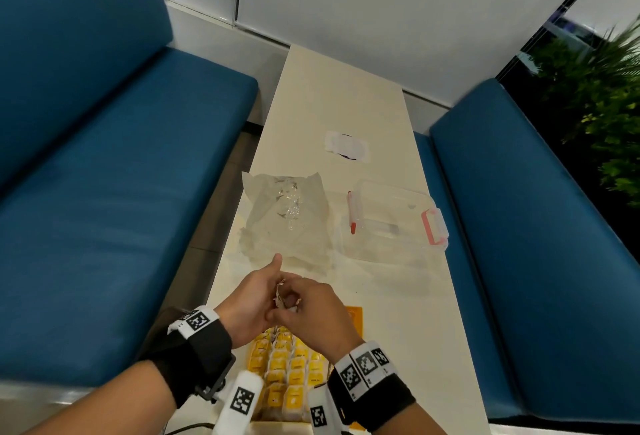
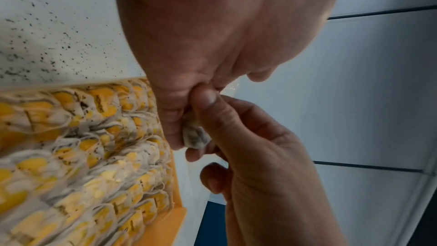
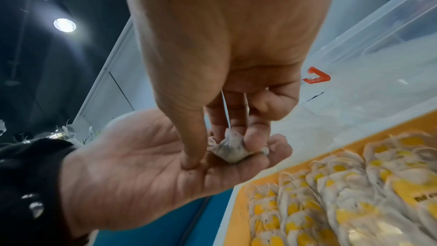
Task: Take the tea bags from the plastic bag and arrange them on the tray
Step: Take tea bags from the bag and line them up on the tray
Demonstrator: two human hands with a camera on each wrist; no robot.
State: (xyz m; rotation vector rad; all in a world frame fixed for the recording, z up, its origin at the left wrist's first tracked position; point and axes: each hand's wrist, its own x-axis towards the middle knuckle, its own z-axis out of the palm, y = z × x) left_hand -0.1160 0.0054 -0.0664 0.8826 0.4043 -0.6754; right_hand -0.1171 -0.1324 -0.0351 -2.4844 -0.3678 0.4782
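Note:
Above the orange tray (image 1: 354, 317), both hands meet around one small crumpled tea bag (image 3: 230, 149). My right hand (image 3: 227, 136) pinches this bag between its fingers, and a thin string runs up from it. My left hand (image 3: 146, 173) lies palm up beneath, fingers nearly straight under the bag, thumb raised in the head view. In the left wrist view the tea bag (image 2: 195, 137) shows between the left hand (image 2: 179, 111) and the right hand (image 2: 238, 130). Rows of yellow-tagged tea bags (image 1: 291, 370) fill the tray. The clear plastic bag (image 1: 287, 223) lies flat beyond the hands.
A clear lidded box (image 1: 391, 223) with pink clips stands right of the plastic bag on the narrow white table (image 1: 394, 313). A white sticker (image 1: 346, 145) lies farther back. Blue benches (image 1: 104, 192) flank the table. Dark tea specks dot the tabletop (image 2: 35, 44) beside the tray.

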